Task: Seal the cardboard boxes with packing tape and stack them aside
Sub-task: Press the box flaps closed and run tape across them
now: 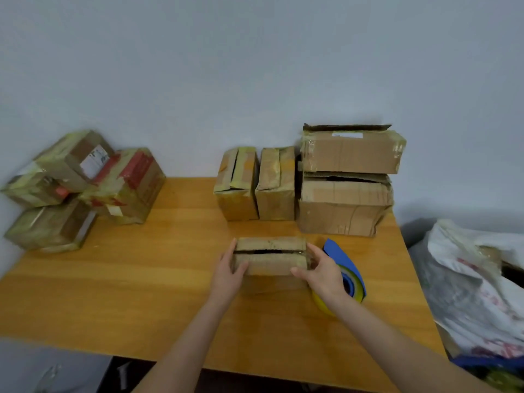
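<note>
Cardboard box dead centre near the front of the wooden table, clamped end to end between both hands. Left hand wrapped round the left end, right hand round the right end, thumbs on the near face, fingers curled over the far side. Top seam not taped yet, dark slit wide open. Long axis and seam both running left to right, straight across the body, so probably calls for one tape pull from end to end. Tape dispenser (blue, yellowish roll) just beside the box on the right, partly hidden behind the right wrist. Clearly the right hand's grab, with the left pinning the flaps. Can't tell whether resting flat or lifted a touch. Sealed pile well off to the left by the wall, presumably the drop spot. More open boxes waiting along the back, plus two bigger stacked boxes at back right.
</note>
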Available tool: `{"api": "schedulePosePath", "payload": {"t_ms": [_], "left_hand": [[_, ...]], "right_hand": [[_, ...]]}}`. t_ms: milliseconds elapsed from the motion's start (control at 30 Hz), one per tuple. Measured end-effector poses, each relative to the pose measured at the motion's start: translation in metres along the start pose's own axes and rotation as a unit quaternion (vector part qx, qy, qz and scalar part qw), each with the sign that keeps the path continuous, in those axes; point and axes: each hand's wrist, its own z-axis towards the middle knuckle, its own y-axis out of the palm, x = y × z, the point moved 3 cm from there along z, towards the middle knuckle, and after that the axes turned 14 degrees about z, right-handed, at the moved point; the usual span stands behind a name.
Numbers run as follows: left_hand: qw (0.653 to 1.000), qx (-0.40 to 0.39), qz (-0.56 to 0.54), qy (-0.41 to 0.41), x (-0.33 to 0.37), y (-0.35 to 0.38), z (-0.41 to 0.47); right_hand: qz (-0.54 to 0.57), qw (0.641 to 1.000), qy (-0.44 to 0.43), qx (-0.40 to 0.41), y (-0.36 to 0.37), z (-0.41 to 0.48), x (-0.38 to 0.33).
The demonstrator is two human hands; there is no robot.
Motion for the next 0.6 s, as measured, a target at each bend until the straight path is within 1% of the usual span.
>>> {"api": "schedulePosePath", "payload": {"t_ms": [67,167,267,300,367,400,433,500,600], "left_hand": [[0.999,-0.005,0.051,0.017,-0.006,0.002,0.003],[0.995,-0.008,0.077,0.059,-0.012,0.004,0.009],[0.987,0.008,0.127,0.101,-0.014,0.004,0.014],[0.976,0.031,0.174,0.125,-0.013,0.003,0.015],[0.933,0.066,0.278,0.221,-0.005,0.006,0.016],[0.911,0.062,0.307,0.269,-0.001,0.011,0.016],[0.899,0.045,0.317,0.298,0.001,0.016,0.015],[0.892,0.003,0.332,0.308,0.000,0.021,0.014],[0.871,-0.012,0.365,0.330,-0.007,0.021,0.017]], "right_hand": [[-0.010,1.000,-0.003,0.005,0.000,0.005,0.004],[-0.051,0.998,-0.033,0.026,-0.001,0.010,0.004],[-0.182,0.979,-0.073,0.048,0.001,0.017,-0.001],[-0.208,0.973,-0.078,0.055,0.002,0.018,-0.003],[-0.230,0.968,-0.070,0.071,0.004,0.019,-0.004],[-0.235,0.967,-0.068,0.075,0.004,0.019,-0.004],[-0.238,0.966,-0.070,0.072,0.004,0.020,-0.004],[-0.223,0.971,-0.070,0.054,0.000,0.022,-0.002],[-0.168,0.984,-0.039,0.034,-0.012,0.031,0.000]]}}
